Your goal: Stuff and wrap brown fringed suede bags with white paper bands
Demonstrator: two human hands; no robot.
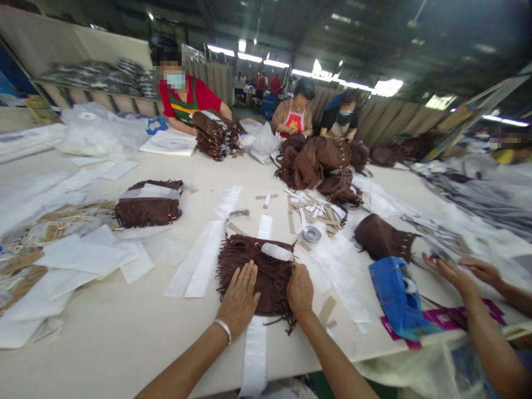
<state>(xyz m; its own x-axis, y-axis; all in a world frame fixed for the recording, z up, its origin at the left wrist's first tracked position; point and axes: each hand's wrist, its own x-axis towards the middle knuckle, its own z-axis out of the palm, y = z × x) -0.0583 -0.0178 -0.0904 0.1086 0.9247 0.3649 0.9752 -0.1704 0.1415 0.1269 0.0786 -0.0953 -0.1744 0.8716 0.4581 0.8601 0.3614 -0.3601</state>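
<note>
The left hand lies flat, fingers spread, on the brown fringed bag in the middle of the table; the right hand presses its right edge, fingers curled down; a white strip lies under the bag.

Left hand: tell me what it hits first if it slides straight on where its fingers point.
The left hand lies flat on the brown fringed bag, fingers pointing forward. Sliding on, it would probably first meet the white wrapped piece at the bag's top edge.
</note>
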